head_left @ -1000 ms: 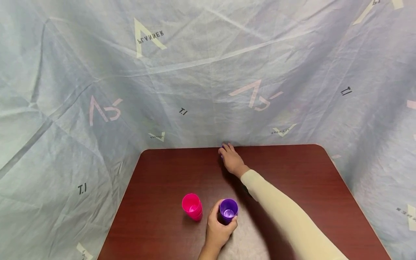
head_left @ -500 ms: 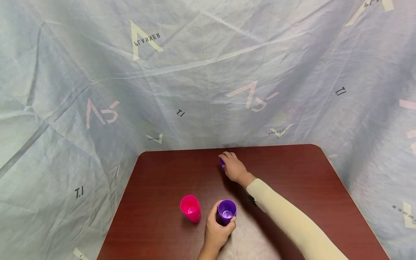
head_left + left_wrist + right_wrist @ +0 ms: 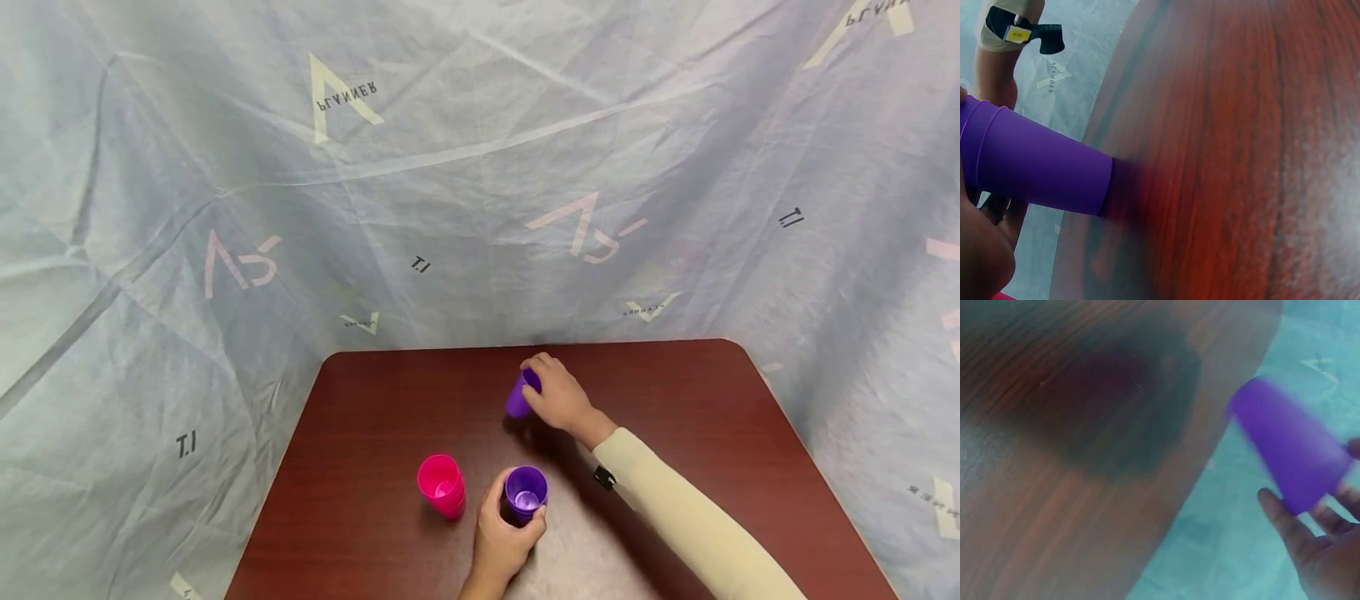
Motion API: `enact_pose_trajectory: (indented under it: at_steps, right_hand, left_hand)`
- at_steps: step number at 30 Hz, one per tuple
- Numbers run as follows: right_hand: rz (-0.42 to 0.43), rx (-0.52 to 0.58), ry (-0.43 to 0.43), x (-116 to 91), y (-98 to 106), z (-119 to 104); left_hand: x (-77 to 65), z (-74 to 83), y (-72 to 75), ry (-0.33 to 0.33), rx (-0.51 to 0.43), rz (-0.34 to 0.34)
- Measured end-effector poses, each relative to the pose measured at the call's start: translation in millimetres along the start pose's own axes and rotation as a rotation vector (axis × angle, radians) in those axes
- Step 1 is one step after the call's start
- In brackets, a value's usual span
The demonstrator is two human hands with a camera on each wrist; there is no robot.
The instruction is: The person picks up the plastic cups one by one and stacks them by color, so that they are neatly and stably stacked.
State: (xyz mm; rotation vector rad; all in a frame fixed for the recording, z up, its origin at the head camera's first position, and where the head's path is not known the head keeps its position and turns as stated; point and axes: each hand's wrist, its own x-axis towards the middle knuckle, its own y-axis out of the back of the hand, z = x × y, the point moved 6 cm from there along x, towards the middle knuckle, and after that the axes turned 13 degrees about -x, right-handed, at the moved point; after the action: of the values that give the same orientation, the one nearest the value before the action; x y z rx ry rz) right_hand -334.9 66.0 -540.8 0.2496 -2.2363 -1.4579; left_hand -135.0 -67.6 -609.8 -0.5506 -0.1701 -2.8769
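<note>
My left hand (image 3: 502, 533) grips a stack of purple cups (image 3: 527, 490) standing upright near the front of the table; the left wrist view shows the nested rims of the purple stack (image 3: 1041, 159). Farther back, my right hand (image 3: 558, 393) holds a single purple cup (image 3: 517, 398) by its rim end, tilted and raised off the tabletop. In the right wrist view that purple cup (image 3: 1291, 447) is blurred, with the fingers around its wide end. Left of my left hand stands a stack of pink cups (image 3: 442, 486), touched by neither hand.
The reddish-brown wooden table (image 3: 360, 425) has rounded back corners. Grey printed cloth (image 3: 480, 208) hangs behind it and along both sides. A black strap device (image 3: 603, 477) sits on my right wrist.
My right hand has drawn back from the table's far edge toward me, lifting the single purple cup into clearer view. The left hand and both stacks stay in place.
</note>
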Motion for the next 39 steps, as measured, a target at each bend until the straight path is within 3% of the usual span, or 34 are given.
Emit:
enact_pose_trajectory:
  at_steps: [9,21,32,39]
  right_hand:
    - [0.176,0.198,0.092,-15.7,38.0,-16.7]
    - [0.212,0.255,0.15,-39.5,62.5,-39.1]
    - [0.257,0.353,0.335,-68.4,70.9,-69.9]
    - [0.245,0.375,0.387,-81.9,67.5,-77.8]
  left_hand:
    - [0.2,-2.4,-0.7,0.009,0.0,-0.005]
    - [1.6,-1.8,-1.8,-0.015,-0.014,-0.008]
    - [1.7,-0.9,0.2,-0.026,-0.001,-0.012]
    - [1.9,-1.3,-1.2,0.006,-0.022,-0.03]
